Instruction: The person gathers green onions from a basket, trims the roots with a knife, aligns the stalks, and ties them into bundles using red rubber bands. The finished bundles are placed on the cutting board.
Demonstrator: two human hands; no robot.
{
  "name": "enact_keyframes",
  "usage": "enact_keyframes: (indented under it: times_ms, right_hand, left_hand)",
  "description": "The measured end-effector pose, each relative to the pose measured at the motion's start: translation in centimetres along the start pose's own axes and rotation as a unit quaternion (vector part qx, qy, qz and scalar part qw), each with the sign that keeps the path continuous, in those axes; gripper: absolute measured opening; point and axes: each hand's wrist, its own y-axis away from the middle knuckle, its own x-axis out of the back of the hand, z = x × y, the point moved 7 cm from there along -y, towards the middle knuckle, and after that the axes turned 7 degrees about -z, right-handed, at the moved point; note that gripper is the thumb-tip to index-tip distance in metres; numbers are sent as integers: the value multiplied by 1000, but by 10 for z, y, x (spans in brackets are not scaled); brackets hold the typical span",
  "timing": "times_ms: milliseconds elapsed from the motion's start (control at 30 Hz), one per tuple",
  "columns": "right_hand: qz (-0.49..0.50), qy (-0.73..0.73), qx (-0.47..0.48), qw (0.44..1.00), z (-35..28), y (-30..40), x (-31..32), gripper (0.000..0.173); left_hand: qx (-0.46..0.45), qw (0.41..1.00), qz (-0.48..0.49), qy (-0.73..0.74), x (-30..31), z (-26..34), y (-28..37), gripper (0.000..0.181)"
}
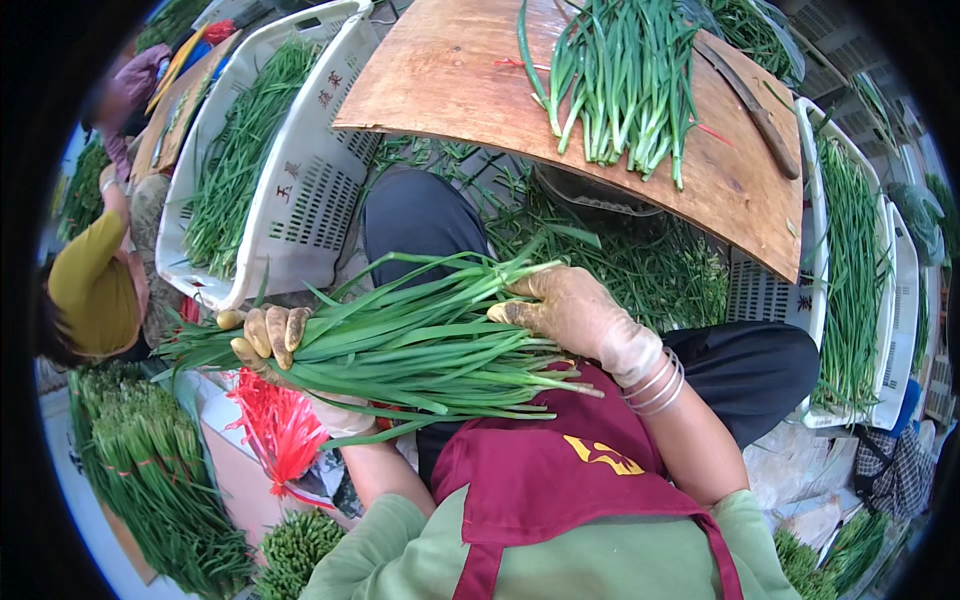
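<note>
A loose bunch of garlic chives (420,337) lies across my lap, leaf tips to the left and pale stem ends to the right. My left hand (270,337), in a soiled pale glove, is closed around the leafy end. At the stem end, the gloved thumb and fingers of my right hand (577,311) grip some stems; the exact hold is partly hidden. Beyond my knees, another bunch of chives (622,97) rests on a wooden board (450,82), stems towards me. A knife (750,112) with a wooden handle lies to its right.
White plastic crates of chives stand left (300,172) and right (814,300) of the board. Leaf scraps (637,262) cover the ground below it. Red plastic ties (277,427) hang by my left forearm, near tied bundles (150,450). Another person (90,285) sits at far left.
</note>
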Motion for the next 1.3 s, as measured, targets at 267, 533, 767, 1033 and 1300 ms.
enact_keyframes:
  times_ms: [267,533,767,1033,1300]
  right_hand:
    - [106,-236,-88,962,33,31,-4,28]
    - [191,-556,-122,800,48,51,-9,28]
    - [141,15,-507,850,201,132,37,34]
    - [135,110,152,973,48,6,39,69]
    - [-102,-353,163,916,11,-25,-1,29]
  left_hand:
    - [0,997,42,-69,-2,-21,7,33]
    - [40,999,12,-20,-1,-33,5,34]
    - [29,1000,4,-3,30,3,17,34]
    - [45,997,-47,41,41,4,15,34]
    - [45,996,-27,74,31,-9,9,33]
